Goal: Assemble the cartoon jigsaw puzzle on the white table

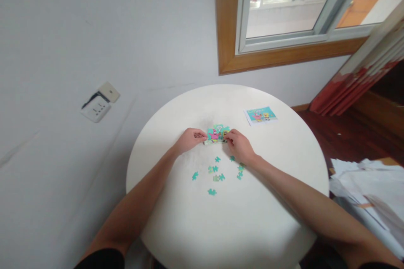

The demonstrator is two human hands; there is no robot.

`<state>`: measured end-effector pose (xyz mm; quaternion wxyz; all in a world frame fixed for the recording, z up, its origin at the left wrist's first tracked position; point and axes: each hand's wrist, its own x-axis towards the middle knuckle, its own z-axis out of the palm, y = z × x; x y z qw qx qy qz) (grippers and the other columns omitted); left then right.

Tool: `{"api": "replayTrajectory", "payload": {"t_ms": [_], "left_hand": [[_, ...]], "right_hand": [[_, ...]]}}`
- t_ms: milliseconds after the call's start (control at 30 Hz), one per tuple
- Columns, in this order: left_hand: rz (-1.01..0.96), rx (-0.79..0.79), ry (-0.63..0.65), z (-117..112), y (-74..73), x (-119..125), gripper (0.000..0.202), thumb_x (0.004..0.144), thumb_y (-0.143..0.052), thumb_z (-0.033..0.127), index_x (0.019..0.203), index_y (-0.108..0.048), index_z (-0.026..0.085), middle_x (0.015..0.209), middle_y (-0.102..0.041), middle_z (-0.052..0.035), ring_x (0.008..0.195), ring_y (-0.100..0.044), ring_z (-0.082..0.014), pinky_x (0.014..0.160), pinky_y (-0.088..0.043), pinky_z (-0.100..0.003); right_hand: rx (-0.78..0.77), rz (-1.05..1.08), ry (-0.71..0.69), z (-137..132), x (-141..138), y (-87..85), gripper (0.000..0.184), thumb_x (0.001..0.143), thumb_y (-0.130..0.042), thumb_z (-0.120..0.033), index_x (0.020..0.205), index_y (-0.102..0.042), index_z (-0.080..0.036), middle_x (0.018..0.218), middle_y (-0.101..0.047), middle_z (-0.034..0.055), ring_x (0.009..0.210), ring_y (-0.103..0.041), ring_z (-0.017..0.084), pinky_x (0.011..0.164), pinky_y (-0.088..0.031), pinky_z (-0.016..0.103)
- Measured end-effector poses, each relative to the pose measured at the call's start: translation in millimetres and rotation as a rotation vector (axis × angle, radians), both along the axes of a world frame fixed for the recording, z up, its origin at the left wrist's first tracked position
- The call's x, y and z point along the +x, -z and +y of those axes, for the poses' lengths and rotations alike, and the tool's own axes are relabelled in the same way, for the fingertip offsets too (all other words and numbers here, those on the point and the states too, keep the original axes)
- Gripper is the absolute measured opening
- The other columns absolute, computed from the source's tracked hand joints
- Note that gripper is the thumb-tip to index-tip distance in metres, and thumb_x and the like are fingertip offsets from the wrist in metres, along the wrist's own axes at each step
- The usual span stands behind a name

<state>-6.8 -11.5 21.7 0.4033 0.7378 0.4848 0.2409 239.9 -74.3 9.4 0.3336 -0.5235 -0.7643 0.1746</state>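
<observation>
A partly joined jigsaw puzzle [215, 134] with a pink starfish figure on turquoise lies on the white round table [189, 227]. My left hand [190, 140] is closed in a pinch at its left edge. Over its right side, my right hand [239, 145] pinches at a jigsaw piece, mostly covered by the fingers, near a yellow figure. Loose turquoise and greenish pieces lie nearer to me, among them one piece [212, 192] at the front and another piece [195, 175] to the left. A few sit close beside my right wrist.
A picture card [261, 115] with the same cartoon figures lies at the table's back right. Behind the table is a white wall with a socket [96, 108] and a wood-framed window [284, 4]. Papers and plastic bags [372, 189] are piled to the right, below a red-and-white curtain [353, 80].
</observation>
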Motion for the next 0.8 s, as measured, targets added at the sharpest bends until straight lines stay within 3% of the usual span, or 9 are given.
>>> {"api": "replayTrajectory", "payload": {"t_ms": [133,333,800], "left_hand": [[0.035,0.023,0.003,-1.0,4.4,3.8,0.024,0.076,-0.068,0.035,0.085,-0.076,0.014,0.08,-0.075,-0.006,0.075,-0.067,-0.0186,0.072,-0.05,-0.027],[0.1,0.101,-0.036,-3.7,-0.7,8.5,0.018,0.076,-0.068,0.031,0.081,-0.076,0.016,0.072,-0.072,-0.0032,0.07,-0.062,-0.0166,0.068,-0.047,-0.026],[0.016,0.027,-0.051,4.6,3.8,-0.2,0.024,0.076,-0.067,0.034,0.087,-0.076,0.014,0.081,-0.076,-0.0063,0.074,-0.067,-0.0184,0.071,-0.05,-0.027]], "right_hand": [[-0.006,-0.147,-0.003,-3.2,-2.0,-3.3,0.029,0.091,-0.046,-0.007,0.098,-0.072,-0.019,0.103,-0.063,0.0079,0.099,-0.058,0.019,0.088,-0.044,0.028],[-0.008,-0.215,-0.003,-3.7,-2.2,-5.1,0.031,0.093,-0.046,-0.009,0.105,-0.072,-0.02,0.109,-0.062,0.0086,0.104,-0.056,0.02,0.091,-0.045,0.029],[0.013,-0.394,-0.079,-3.5,-3.4,-5.2,0.035,0.093,-0.048,-0.01,0.109,-0.075,-0.026,0.119,-0.063,0.0092,0.108,-0.051,0.024,0.092,-0.044,0.034]]}}
